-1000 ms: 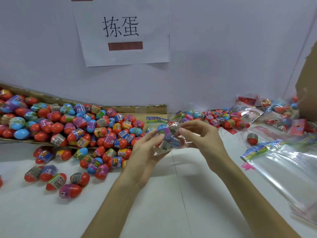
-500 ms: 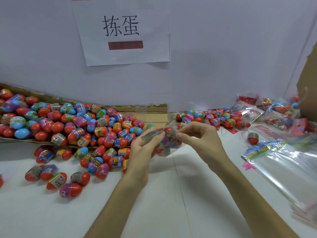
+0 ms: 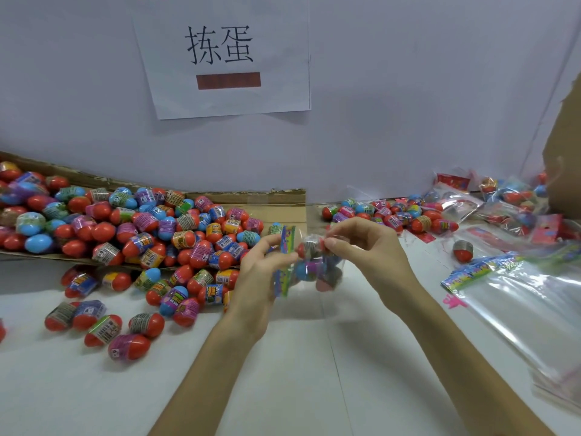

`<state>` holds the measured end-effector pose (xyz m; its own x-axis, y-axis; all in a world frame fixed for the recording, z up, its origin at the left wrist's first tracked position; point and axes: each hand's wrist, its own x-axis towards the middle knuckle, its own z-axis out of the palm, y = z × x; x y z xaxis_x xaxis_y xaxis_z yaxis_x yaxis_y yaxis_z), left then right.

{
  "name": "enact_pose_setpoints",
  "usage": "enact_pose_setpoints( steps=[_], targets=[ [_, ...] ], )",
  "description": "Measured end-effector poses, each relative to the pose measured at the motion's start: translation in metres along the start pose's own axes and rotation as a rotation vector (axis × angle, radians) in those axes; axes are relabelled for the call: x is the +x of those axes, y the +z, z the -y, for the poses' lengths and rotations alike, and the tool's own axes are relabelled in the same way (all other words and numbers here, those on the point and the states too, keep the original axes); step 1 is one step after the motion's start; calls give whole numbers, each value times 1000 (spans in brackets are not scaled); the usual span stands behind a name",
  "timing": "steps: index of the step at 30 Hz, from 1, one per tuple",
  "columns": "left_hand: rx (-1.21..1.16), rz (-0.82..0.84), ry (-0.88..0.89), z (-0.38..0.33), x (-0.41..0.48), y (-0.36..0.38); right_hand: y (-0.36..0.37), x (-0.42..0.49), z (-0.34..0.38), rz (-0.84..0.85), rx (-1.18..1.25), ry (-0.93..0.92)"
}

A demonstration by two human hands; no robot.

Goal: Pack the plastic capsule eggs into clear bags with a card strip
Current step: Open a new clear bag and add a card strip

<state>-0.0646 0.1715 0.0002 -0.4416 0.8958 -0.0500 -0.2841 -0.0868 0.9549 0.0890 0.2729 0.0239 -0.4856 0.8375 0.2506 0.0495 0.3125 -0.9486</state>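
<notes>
Hovering mid-frame over the surface (image 3: 298, 372), the left hand (image 3: 261, 278) pinches the card strip (image 3: 287, 247) end of an egg-filled clear bag (image 3: 317, 269); the right hand (image 3: 367, 250) pinches its other side. Beyond, loose capsule eggs (image 3: 125, 228) heap left, packed bags (image 3: 503, 196) right.

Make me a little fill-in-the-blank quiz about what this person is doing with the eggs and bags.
The left hand and right hand together hold a clear ____ of capsule eggs.
Its card strip sits by the ____ hand.
The loose eggs pile lies on flattened ____.
The empty clear bags lie to the person's ____.
Missing words: bag; left; cardboard; right.
</notes>
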Motion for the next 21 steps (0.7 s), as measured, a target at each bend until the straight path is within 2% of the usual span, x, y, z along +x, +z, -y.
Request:
enact_pose_setpoints(
  steps=[3,14,18,21],
  targets=[
    [82,18,47,1,-3,3,0,-1,1,42,-7,-24],
    [90,-234,180,11,1,8,12,-8,2,99,-74,-125],
    [80,-235,197,9,-2,12,13,-8,2,53,-37,-134],
    [67,-150,166,3,-2,8,10,-7,0,58,-28,-121]
  ],
)
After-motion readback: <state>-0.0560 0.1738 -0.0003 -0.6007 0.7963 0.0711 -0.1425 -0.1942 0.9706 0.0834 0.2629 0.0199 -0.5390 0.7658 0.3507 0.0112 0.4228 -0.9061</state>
